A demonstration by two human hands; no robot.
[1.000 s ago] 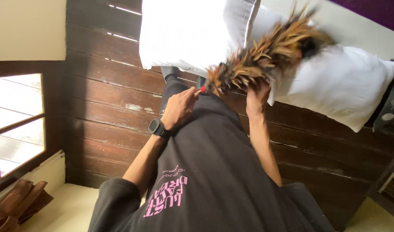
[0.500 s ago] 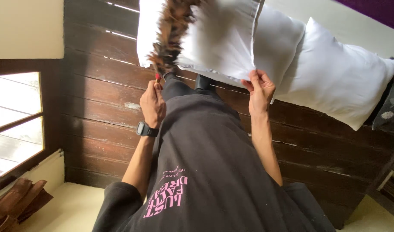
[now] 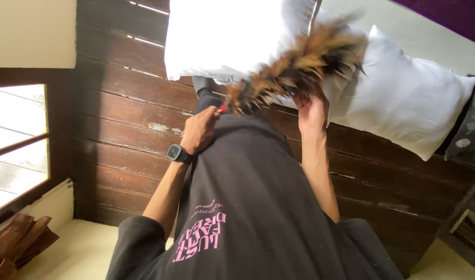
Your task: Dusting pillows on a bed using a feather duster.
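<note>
Dark plank floor (image 3: pixel 123 119) under a white-sheeted bed, view looking straight down the person's black shirt. Feather duster (image 3: pixel 299 65), brown and orange, blurred; long axis runs from its red handle end at the left hand (image 3: pixel 198 129) up and rightward across the front pillow (image 3: pixel 232 36). Left hand closed round the handle, watch on that wrist. Right hand (image 3: pixel 311 111) touches the pillow's lower edge beneath the feathers; grip there cannot be told. Second pillow (image 3: pixel 413 98) lies just beside, to the right. Open floor left toward the window (image 3: pixel 17 140); wooden furniture at far right.
</note>
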